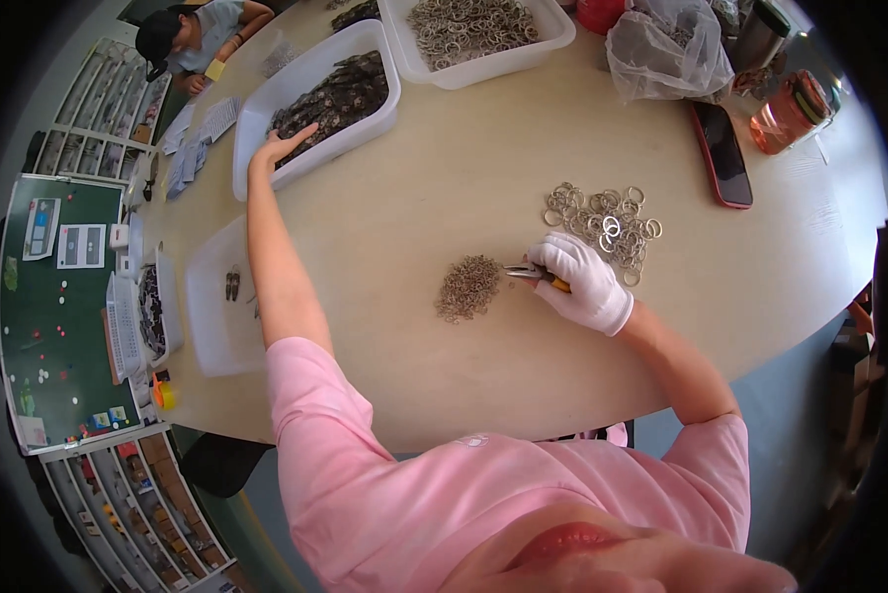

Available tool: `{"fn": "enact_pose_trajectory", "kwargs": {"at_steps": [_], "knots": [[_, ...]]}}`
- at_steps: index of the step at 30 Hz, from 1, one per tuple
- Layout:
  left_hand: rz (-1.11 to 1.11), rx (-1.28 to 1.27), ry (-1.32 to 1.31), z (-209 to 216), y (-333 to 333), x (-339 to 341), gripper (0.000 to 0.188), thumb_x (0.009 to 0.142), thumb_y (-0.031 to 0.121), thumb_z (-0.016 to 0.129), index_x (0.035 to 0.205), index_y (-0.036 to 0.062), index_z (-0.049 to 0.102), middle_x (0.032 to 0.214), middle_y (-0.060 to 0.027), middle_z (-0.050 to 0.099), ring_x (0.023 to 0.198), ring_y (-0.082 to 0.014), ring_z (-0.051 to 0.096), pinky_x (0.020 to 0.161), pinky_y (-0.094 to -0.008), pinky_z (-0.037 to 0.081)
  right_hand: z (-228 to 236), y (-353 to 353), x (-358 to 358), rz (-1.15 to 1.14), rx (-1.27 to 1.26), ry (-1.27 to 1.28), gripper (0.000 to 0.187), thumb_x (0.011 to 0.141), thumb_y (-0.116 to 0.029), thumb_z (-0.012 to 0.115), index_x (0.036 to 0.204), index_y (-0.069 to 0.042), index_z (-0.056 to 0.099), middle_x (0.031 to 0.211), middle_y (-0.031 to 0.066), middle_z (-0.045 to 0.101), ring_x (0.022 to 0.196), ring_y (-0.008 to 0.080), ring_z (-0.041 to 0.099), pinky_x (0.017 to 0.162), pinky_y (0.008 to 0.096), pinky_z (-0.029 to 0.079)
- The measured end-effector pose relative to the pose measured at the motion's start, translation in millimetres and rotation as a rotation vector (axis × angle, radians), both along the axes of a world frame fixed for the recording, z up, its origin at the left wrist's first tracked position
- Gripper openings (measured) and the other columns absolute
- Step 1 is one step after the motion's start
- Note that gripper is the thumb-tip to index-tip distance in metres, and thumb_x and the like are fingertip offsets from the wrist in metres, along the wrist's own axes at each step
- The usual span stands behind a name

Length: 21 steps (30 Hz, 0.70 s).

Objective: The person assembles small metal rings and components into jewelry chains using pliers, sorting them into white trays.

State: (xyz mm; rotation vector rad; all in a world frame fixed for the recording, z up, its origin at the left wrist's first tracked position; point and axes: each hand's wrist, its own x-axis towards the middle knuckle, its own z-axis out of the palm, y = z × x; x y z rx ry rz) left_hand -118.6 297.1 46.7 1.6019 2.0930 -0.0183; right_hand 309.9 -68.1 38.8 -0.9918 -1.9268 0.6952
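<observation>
My right hand (pixel 584 281), in a white glove, is closed around pliers (pixel 560 284) with yellow and black handles. Their metal jaws point left, at the edge of a pile of small metal rings (pixel 469 288). Just beyond the glove lies a loose heap of larger metal key rings (pixel 607 223). My bare left hand (pixel 282 146) reaches over the near wall of a white tub (pixel 337 148) full of dark, flat pieces (pixel 343 94). Its visible fingers are spread apart at the pieces; I cannot make out anything held between them.
Another white tub (pixel 560 38) holds many metal rings. A shallow white tray (pixel 228 336) with a few dark pieces sits under my left forearm. At the right are a phone (pixel 722 158), an orange-tinted bottle (pixel 792 113) and a plastic bag (pixel 666 54). A person (pixel 202 38) works across the table.
</observation>
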Motion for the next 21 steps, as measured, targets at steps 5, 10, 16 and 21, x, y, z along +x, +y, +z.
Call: {"fn": "enact_pose_trajectory", "kwargs": {"at_steps": [5, 10, 16, 21], "knots": [[0.002, -0.009, -0.071, 7, -6, 1, 0.138, 0.055, 0.072, 0.08, 0.149, -0.0069, 0.017, 0.154, -0.0264, 0.024, 0.144, -0.0352, 0.024, 0.115, -0.0438, 0.025, -6, 0, 1, 0.018, -0.034, 0.023, 0.027, 0.072, 0.002, 0.068, 0.096, -0.003, 0.056, 0.081, 0.0126, 0.056, 0.078, 0.0339, 0.056, 0.069, 0.0427, 0.046], [0.04, 0.077, -0.066, -10, 10, 10, 0.118, 0.06, 0.064, 0.083, 0.14, -0.0078, 0.035, 0.136, -0.0238, 0.048, 0.118, -0.0289, 0.053, 0.097, -0.0378, 0.044, -7, 0, -3, 0.028, -0.051, -0.051, 0.032, 0.07, 0.003, 0.068, 0.099, -0.002, 0.056, 0.082, 0.0133, 0.056, 0.079, 0.0343, 0.056, 0.069, 0.0428, 0.045], [0.114, 0.149, -0.129, -17, 17, -14, 0.106, 0.06, 0.042, 0.091, 0.141, -0.0019, 0.038, 0.133, -0.0216, 0.052, 0.119, -0.0327, 0.053, 0.092, -0.0451, 0.046, -9, -1, -10, 0.058, 0.071, -0.035, 0.03, 0.07, 0.001, 0.068, 0.098, -0.002, 0.057, 0.083, 0.0126, 0.057, 0.079, 0.0343, 0.056, 0.07, 0.0432, 0.046], [0.237, 0.264, -0.534, -2, 4, -9, 0.07, 0.068, 0.019, 0.087, 0.125, 0.0077, 0.049, 0.119, -0.0139, 0.058, 0.105, -0.0284, 0.057, 0.076, -0.0419, 0.052, -1, -1, -8, 0.019, 0.074, -0.067, 0.028, 0.071, -0.001, 0.069, 0.096, -0.002, 0.058, 0.083, 0.0123, 0.058, 0.08, 0.0344, 0.057, 0.072, 0.0429, 0.047]]}}
